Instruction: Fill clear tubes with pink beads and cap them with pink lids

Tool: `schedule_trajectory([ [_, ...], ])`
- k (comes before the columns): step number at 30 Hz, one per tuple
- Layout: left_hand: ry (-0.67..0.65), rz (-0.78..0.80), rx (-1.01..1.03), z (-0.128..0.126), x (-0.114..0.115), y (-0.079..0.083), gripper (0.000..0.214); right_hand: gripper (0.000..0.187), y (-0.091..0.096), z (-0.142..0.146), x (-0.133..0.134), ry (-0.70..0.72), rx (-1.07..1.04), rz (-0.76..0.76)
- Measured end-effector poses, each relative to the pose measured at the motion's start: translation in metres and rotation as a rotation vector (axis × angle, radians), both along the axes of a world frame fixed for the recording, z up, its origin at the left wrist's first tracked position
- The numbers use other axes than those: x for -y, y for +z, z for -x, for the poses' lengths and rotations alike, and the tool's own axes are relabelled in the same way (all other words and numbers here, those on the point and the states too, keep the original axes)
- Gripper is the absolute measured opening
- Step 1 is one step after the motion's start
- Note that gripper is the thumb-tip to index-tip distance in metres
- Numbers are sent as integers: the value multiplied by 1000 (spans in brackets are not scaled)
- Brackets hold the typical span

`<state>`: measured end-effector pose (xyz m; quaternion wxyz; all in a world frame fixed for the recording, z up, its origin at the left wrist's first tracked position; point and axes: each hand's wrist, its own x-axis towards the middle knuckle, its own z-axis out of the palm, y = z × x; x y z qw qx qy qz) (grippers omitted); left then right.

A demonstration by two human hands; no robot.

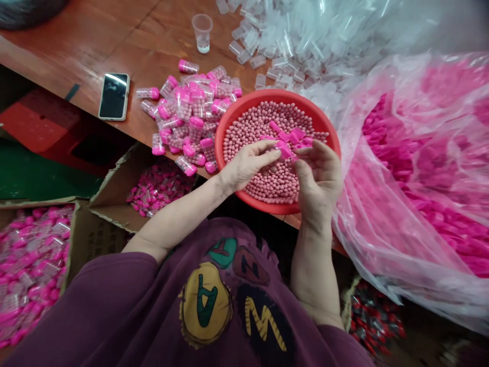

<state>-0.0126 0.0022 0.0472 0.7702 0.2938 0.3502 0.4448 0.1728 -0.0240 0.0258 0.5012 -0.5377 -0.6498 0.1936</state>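
Note:
My left hand [248,165] and my right hand [317,183] meet above a red plastic basin [277,97]. Between their fingertips is a small pink-capped tube [286,151], partly hidden by my fingers. The basin is heaped with small pink balls [263,125], and a few loose pink pieces lie on top. To its left, on the wooden table [95,51], is a pile of transparent tubes with pink caps [191,117], filled with pink contents.
A bulging plastic bag of pink caps [401,168] lies right of the basin, and transparent empty tubes [275,46] spread behind it. A smartphone [113,96] and a plastic cup [202,33] stand on the table. Cardboard boxes of filled tubes [160,188] sit below its edge.

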Motion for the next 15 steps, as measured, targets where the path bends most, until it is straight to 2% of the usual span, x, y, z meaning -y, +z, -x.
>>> schedule_trajectory([
  [2, -14, 2, -11, 1, 0, -1, 21, 54, -8, 4, -6, -118, -121, -17],
  [4, -29, -38, -10, 0, -1, -1, 20, 48, -7, 8, -9, -174, -126, -20],
  [7, -19, -70, -13, -2, 0, 0, 19, 37, 8, 10, -7, -59, 126, 11],
  [9, 19, -54, -26, -2, 0, 1, 22, 40, 20, 8, -1, 33, 371, 9],
  [12, 54, -31, -29, -3, -1, -1, 25, 62, 27, 7, 6, 97, 646, 23],
  [15, 54, -6, -14, -3, -2, -3, 26, 81, 20, 14, 8, 88, 754, 64],
])
